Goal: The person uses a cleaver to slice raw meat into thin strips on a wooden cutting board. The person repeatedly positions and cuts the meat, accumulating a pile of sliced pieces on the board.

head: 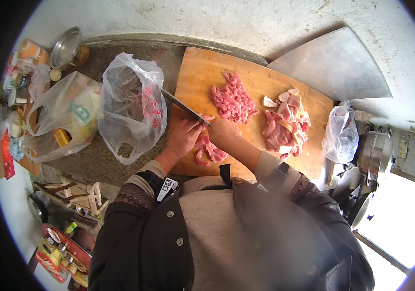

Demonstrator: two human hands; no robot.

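A wooden cutting board (196, 76) lies before me with raw meat on it. My right hand (225, 131) grips a knife (183, 105) whose broad blade points to the upper left; its handle is hidden in the fist. Bent fingers of my left hand (185, 135) press down close beside the blade, on meat that they mostly cover. Thin strips (206, 117) show just past the blade. Uncut meat pieces (211, 150) lie between my wrists. Beyond my right hand is a heap of sliced meat (233, 98). Farther right sits a pile of larger meat chunks (287, 122).
Left of the board stand an open clear plastic bag (131, 109) and another filled plastic bag (65, 116). A metal basin (65, 47) is behind them. A metal sheet (334, 65) leans on the wall. At right are a crumpled plastic bag (341, 134) and a steel pot (374, 154).
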